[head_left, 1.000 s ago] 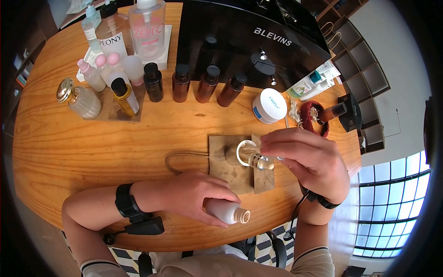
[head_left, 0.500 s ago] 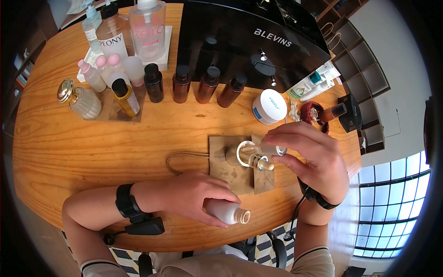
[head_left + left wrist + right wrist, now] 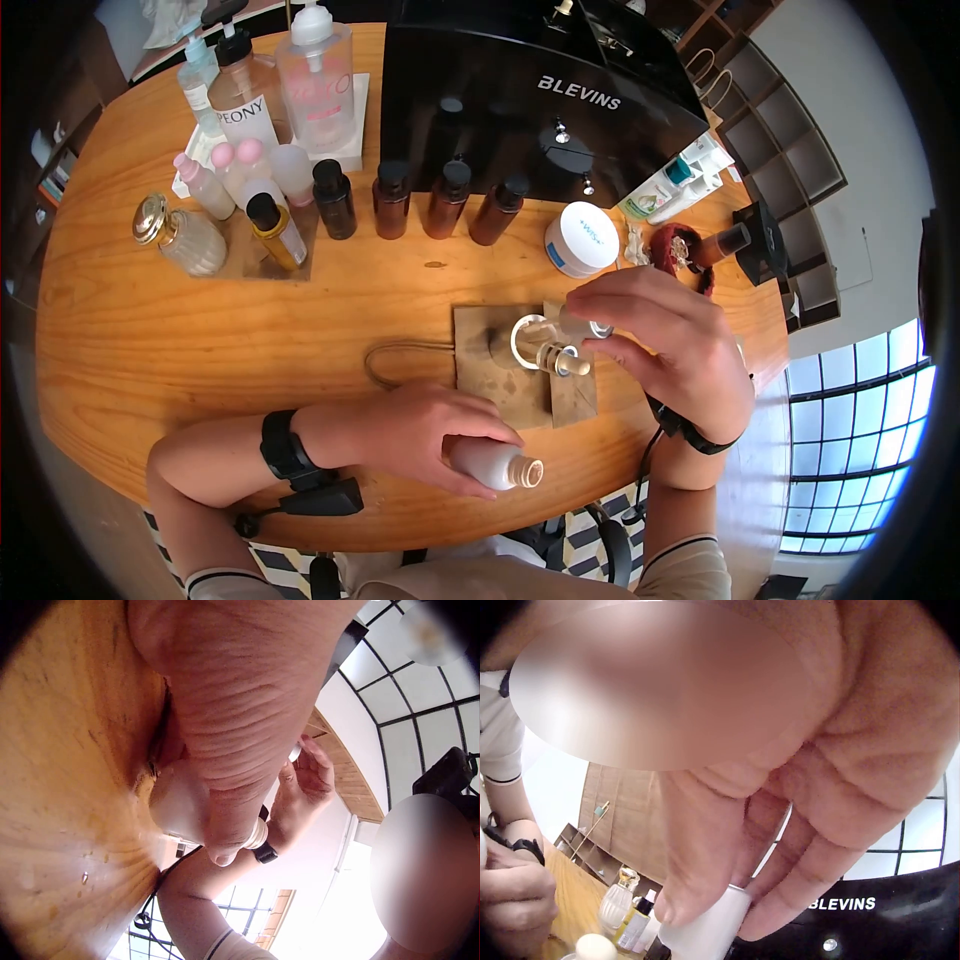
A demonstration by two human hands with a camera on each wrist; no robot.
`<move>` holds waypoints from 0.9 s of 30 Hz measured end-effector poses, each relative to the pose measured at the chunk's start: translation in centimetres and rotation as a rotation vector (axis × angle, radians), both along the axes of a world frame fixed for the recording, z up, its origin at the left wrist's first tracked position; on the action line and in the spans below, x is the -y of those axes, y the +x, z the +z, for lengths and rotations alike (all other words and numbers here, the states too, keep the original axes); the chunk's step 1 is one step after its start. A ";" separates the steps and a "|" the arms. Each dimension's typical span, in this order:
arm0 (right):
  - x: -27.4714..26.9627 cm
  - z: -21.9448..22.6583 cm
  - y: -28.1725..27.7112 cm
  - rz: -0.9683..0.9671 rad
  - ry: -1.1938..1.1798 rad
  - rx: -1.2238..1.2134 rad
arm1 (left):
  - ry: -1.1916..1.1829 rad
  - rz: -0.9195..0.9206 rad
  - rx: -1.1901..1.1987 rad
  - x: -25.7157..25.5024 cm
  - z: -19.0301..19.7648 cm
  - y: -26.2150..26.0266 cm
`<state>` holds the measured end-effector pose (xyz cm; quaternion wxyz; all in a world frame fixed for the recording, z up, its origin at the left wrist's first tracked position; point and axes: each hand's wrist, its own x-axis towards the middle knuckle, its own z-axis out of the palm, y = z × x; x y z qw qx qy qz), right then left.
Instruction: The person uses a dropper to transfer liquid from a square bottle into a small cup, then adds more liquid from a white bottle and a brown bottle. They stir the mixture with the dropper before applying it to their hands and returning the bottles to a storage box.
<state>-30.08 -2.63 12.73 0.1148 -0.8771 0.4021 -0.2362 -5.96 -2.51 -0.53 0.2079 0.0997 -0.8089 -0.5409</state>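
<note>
My left hand point(image 3: 425, 435) grips a small frosted bottle point(image 3: 485, 461), tilted near the table's front edge with its uncapped threaded neck toward the right. My right hand point(image 3: 680, 345) pinches a whitish cylindrical piece point(image 3: 583, 325) between thumb and fingers, seen also as a white cylinder point(image 3: 709, 924) in the right wrist view. Just left of those fingers a jar with a white rim point(image 3: 520, 345) stands on a brown paper piece point(image 3: 500, 395). A dropper-like top with a pale bulb point(image 3: 574, 366) is beside the rim. Where the held piece's far end lies is unclear.
Dark bottles point(image 3: 392, 205) line up before a black case point(image 3: 560, 140). A white tub point(image 3: 582, 240) stands right of them. Pump bottles point(image 3: 320, 95) and a ribbed glass bottle point(image 3: 195, 245) are at the back left. A cord loop point(image 3: 385, 350) lies left of the paper.
The head view has tilted slightly, shifting the table objects down. Since the earliest frame, my right hand has turned a little, showing more of the whitish piece. My left hand still grips the bottle.
</note>
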 end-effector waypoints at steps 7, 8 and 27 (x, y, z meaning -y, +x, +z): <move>-1.1 2.1 -1.6 -0.009 -0.157 0.199 | 0.221 0.105 -0.065 -0.6 0.0 0.3; -1.4 2.1 -1.8 -0.011 -0.153 0.205 | 0.225 0.104 -0.059 -0.7 0.0 0.3; -2.5 2.2 -0.6 0.151 -0.045 0.411 | 0.196 0.360 -0.217 -0.1 -0.6 0.0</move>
